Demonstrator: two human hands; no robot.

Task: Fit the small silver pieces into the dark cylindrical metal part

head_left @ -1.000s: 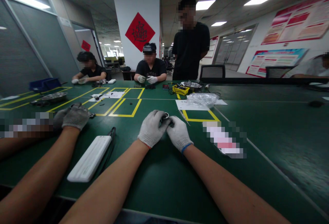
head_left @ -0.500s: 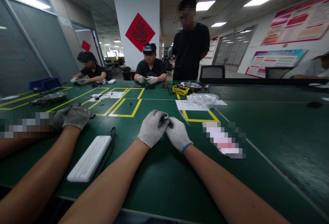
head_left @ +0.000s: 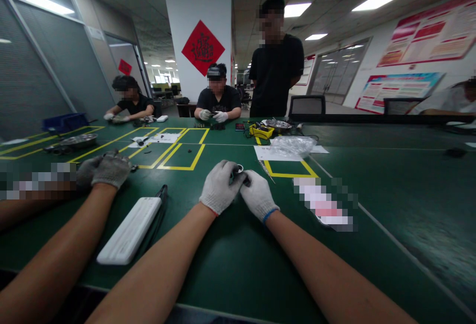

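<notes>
My left hand (head_left: pixel 220 188), in a white knit glove, is closed around a small round part (head_left: pixel 240 168) with a pale rim and a dark middle. My right hand (head_left: pixel 259 196), gloved the same way, meets it from the other side. Its fingertips are pinched at the dark lower edge of the part, and the fingers hide most of it. Both hands are held together above the green table (head_left: pixel 238 259). Just beyond my right hand lie thin metal tweezers (head_left: pixel 267 170), pointing toward me.
A white power strip (head_left: pixel 130 229) with a black cable lies left of my forearm. Further left are a co-worker's gloved hands (head_left: pixel 109 169). Clear plastic bags (head_left: pixel 293 146) rest on paper ahead, near a yellow tool (head_left: pixel 261 130). At right lies a blurred-out packet (head_left: pixel 323 205). Other people sit and stand opposite.
Almost nothing differs. My hands keep the same grip on the small round part, and the view has shifted very slightly.
</notes>
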